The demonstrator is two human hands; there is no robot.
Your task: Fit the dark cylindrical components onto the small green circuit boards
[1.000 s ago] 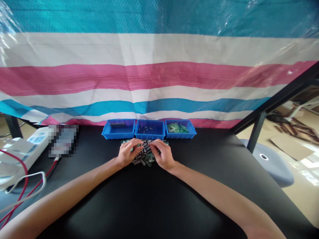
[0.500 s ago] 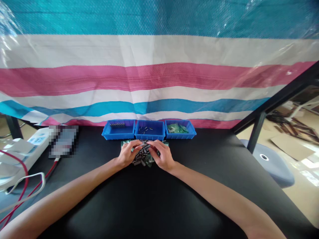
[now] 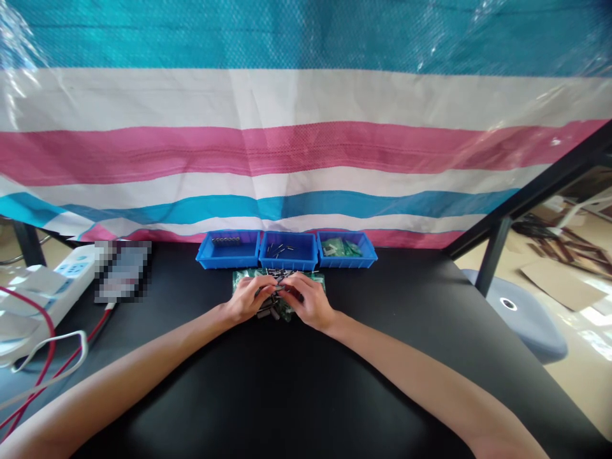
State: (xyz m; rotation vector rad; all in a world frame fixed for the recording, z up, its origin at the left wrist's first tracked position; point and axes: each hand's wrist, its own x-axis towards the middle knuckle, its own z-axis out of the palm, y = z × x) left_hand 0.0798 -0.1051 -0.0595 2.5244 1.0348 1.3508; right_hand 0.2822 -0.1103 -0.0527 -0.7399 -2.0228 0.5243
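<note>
Three blue plastic trays sit side by side beyond the hands: the left tray (image 3: 228,261), at 11 o'clock from the heap, has a row of small round-ended metal pieces (image 3: 225,241) by its far wall; the middle tray (image 3: 288,261), at 12, has a few thin dark pins (image 3: 280,248) scattered on its floor; the right tray (image 3: 347,261), at 2, holds green and whitish pieces (image 3: 341,247). The black tabletop (image 3: 382,319) carries a white power strip (image 3: 57,293) with plugs at 9 o'clock, a pixelated device (image 3: 123,271) beside it, and red and white cables (image 3: 50,331) looping at 8. A striped blue, white and pink sheet (image 3: 296,146) spans the 12 o'clock side; a grey stool (image 3: 516,312) stands off the table at 3, with flattened cardboard (image 3: 557,284) on the floor beyond. Under and between the hands lies the mixed heap (image 3: 268,311): dull grey cylinders, slim metal pins and green pieces, with green showing at both sides. Above it, the left hand (image 3: 245,299) and right hand (image 3: 310,301) meet, thumbs and fingers of both nearly closed in a pinch on a small grey part (image 3: 280,280), its shape mostly hidden.
</note>
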